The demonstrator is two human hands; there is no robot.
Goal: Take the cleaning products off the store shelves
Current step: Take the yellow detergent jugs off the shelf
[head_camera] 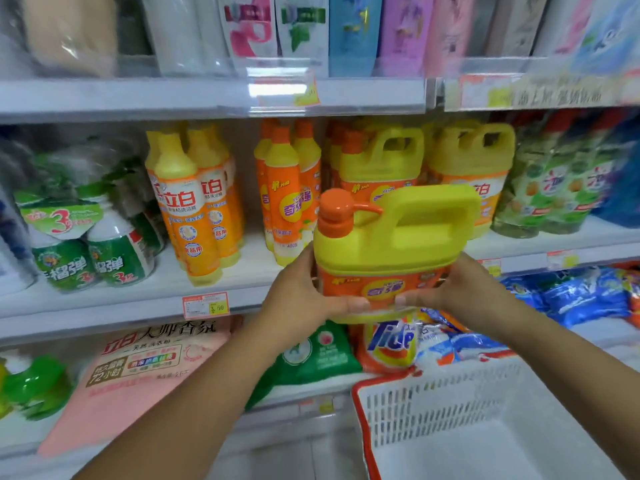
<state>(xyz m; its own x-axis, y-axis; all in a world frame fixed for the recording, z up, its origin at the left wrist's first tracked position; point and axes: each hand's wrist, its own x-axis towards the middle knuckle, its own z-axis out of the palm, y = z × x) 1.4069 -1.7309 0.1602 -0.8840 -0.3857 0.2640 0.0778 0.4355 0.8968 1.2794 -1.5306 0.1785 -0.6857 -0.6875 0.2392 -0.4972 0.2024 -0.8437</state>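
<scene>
Closest to us, in the lower right corner, sits a white slatted shopping basket (433,410) with a red rim. Behind it the store shelving fills the whole frame, and the middle shelf (86,303) runs left to right across the centre. Low on the left lies a big pink detergent bag (138,368), with a green bag (311,355) and an orange Tide bag (391,344) just beside it on the bottom shelf. And here's the one to watch: a yellow dish-soap jug (391,251) with an orange pump top, upright at centre frame, off the shelf and out in front of it, above the basket's far edge. Two matching handled jugs (471,150) stand behind it on the middle shelf, slim yellow-and-orange bottles (194,202) to their left. The left hand (298,303) grasps the jug's lower left side, thumb laid across the orange label; the right hand (460,292) clasps the lower right side the same way, thumbs nearly meeting. A red-bordered price tag (206,305) hangs on the shelf edge at lower left.
</scene>
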